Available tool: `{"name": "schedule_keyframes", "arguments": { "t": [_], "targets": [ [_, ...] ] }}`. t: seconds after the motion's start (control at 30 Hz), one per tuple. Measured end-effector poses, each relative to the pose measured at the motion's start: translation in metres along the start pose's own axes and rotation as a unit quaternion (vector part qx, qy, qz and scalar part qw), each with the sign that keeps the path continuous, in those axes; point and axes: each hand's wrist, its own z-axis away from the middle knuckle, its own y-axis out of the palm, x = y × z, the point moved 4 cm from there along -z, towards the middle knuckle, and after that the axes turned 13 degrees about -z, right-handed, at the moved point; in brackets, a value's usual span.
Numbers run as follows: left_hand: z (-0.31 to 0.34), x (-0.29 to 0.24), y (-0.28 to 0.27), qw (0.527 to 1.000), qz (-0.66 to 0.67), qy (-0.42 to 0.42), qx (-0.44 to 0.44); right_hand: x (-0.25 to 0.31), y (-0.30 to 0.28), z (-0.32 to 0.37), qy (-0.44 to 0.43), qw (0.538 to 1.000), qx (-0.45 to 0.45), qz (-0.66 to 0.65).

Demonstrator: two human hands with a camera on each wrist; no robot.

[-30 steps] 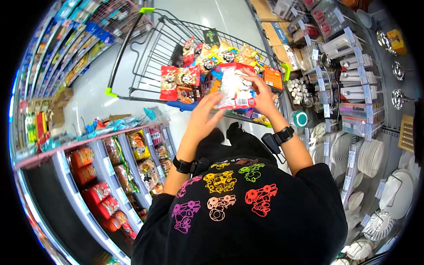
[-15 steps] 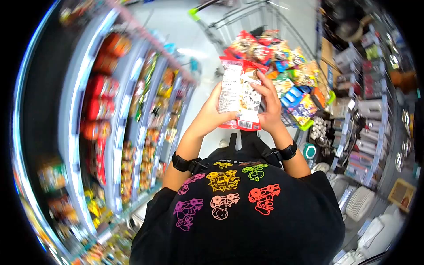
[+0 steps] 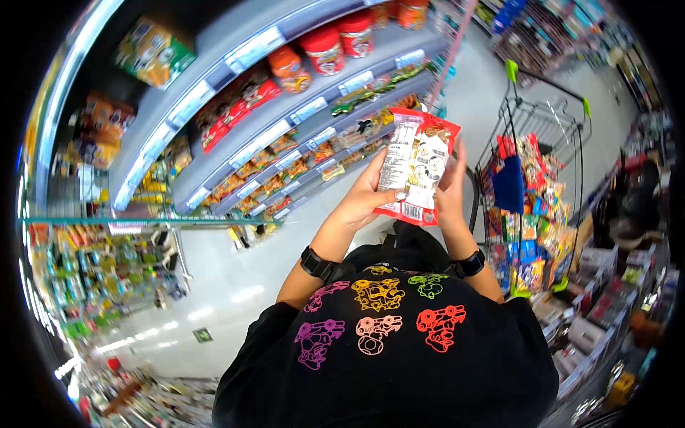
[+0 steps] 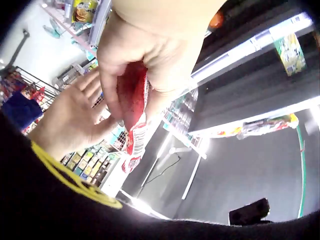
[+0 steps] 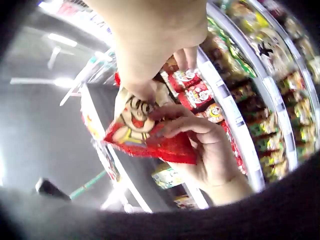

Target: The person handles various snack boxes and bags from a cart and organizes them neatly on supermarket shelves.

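A red and white snack bag (image 3: 415, 167) is held upright in front of the chest, its printed back with a barcode facing up. My left hand (image 3: 364, 196) grips its left side, thumb across the lower front and fingers behind. In the right wrist view, these left fingers lie across the cartoon face on the bag's other side (image 5: 132, 120). At the bag's right edge is my right hand (image 3: 449, 196), fingers extended and thumb against the bag. The left wrist view shows the right palm (image 4: 70, 117) spread beside the bag.
A shopping cart (image 3: 581, 153) full of snack packs stands on the right. Shelves (image 3: 285, 132) with red-lidded jars (image 3: 325, 51) and packets curve across the upper left. Tiled floor (image 3: 235, 314) stretches to the lower left, and kitchenware shelves (image 3: 606, 314) line the lower right.
The bag has been lifted from over the cart to the chest. The body has turned left, so the cart now sits to the right. The right hand's fingers have moved off the bag's front.
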Motion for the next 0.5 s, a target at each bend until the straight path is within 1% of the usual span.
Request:
{"name": "schedule_keyframes", "arguments": {
  "t": [0.03,0.07,0.1,0.13,0.17,0.2,0.23,0.3,0.37,0.4,0.47,0.5],
  "targets": [
    [0.002,0.001,-0.005,1.0,0.025,0.004,-0.005,-0.019,-0.005,-0.004,0.093,0.988,0.016,-0.121],
    [0.003,0.002,-0.01,0.999,0.048,0.008,-0.009,-0.044,-0.021,-0.007,0.223,0.948,0.018,-0.225],
    [0.003,0.004,-0.015,0.998,0.062,0.014,0.006,-0.061,-0.028,-0.01,0.261,0.933,0.059,-0.239],
    [0.001,0.006,-0.02,0.996,0.082,0.003,0.034,-0.066,-0.018,-0.017,0.299,0.915,0.098,-0.253],
    [0.001,0.012,-0.028,0.991,0.119,-0.008,0.053,-0.07,-0.004,-0.027,0.326,0.894,0.16,-0.263],
    [0.001,0.018,-0.035,0.985,0.156,-0.02,0.074,-0.066,0.023,-0.036,0.352,0.868,0.22,-0.273],
    [0.002,0.021,-0.041,0.984,0.167,-0.012,0.064,-0.064,0.034,-0.042,0.355,0.859,0.245,-0.278],
    [0.001,0.028,-0.049,0.98,0.194,-0.003,0.048,-0.076,0.039,-0.059,0.384,0.835,0.263,-0.293],
    [-0.004,0.03,-0.052,0.972,0.221,-0.012,0.084,-0.081,0.041,-0.076,0.398,0.814,0.292,-0.305],
    [-0.007,0.032,-0.052,0.967,0.234,-0.017,0.102,-0.082,0.038,-0.084,0.402,0.815,0.299,-0.292],
    [-0.014,0.044,-0.062,0.968,0.229,-0.02,0.098,-0.087,0.032,-0.1,0.411,0.813,0.317,-0.265],
    [-0.017,0.045,-0.068,0.97,0.224,-0.027,0.095,-0.088,0.032,-0.106,0.396,0.825,0.3,-0.268]
  ]
}}
